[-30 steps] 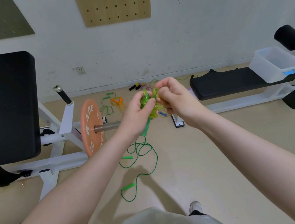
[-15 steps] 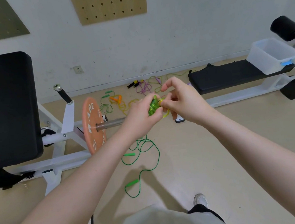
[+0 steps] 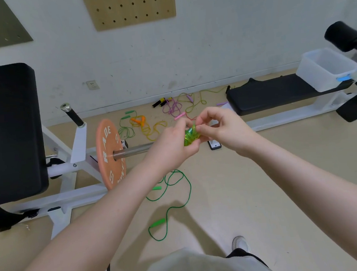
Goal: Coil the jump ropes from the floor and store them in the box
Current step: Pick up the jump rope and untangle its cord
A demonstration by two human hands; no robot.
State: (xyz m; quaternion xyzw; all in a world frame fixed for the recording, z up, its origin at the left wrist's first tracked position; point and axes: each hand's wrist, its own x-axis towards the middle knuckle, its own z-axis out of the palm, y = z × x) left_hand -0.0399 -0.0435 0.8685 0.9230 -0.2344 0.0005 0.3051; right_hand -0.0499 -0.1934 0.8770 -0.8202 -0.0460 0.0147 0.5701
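Jump ropes are lying in several places on the smooth beige floor (image 3: 264, 192), and one glossy, bright green rope, wound into a tight bundle (image 3: 189, 137), is sitting in mid-air between both hands. The left hand (image 3: 174, 145) is curling around the bundle from the left, while the right hand (image 3: 222, 129) is pinching its top with thumb and forefinger; the hands are meeting on it. Below them, a thin dark green cord with stubby green handles (image 3: 170, 203) is trailing in loose loops across the middle of the floor. Nearer the wall, a tangle of purple, yellow, orange and green ropes (image 3: 161, 117) is spreading out, with pink, orange and black handles among them.

At the right end of a black padded bench (image 3: 277, 92), a translucent white plastic box (image 3: 327, 70), rectangular with rounded corners, is standing open; what is inside it cannot be told. To the left, a round, matte orange weight plate (image 3: 110, 154) with white lettering is hanging on a steel bar beside a white metal frame (image 3: 68, 171).
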